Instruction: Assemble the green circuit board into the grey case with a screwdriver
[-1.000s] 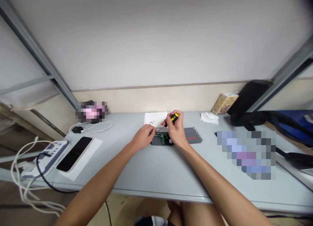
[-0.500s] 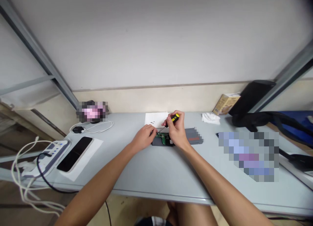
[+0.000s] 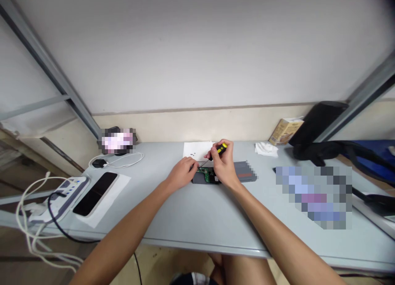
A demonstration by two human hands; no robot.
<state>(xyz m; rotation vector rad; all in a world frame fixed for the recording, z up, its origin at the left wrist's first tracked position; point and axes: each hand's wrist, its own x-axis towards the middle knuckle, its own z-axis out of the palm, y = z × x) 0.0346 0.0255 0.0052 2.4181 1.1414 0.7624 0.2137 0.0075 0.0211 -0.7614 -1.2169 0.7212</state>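
Note:
My right hand point(image 3: 224, 163) is closed around a black and yellow screwdriver point(image 3: 220, 150). Its thin shaft slants down and left to a green circuit board point(image 3: 207, 174) set in a dark, flat device point(image 3: 200, 179). At the device's left end, my left hand point(image 3: 182, 172) grips the edge with bent fingers close to the screwdriver's tip. The tip itself is too small to make out. Behind both hands lies a white sheet of paper point(image 3: 189, 148) with several tiny dark screws point(image 3: 193, 154) on it. A grey panel point(image 3: 245, 170) with a reddish strip shows right of my right hand.
On the left are a phone point(image 3: 96, 193) on paper, a power strip point(image 3: 60, 200), tangled white cables and a black charger point(image 3: 99, 163). Toward the right stand a crumpled tissue point(image 3: 266, 149), a small carton point(image 3: 286, 130) and a black cylindrical object point(image 3: 319, 122). Two areas are pixelated.

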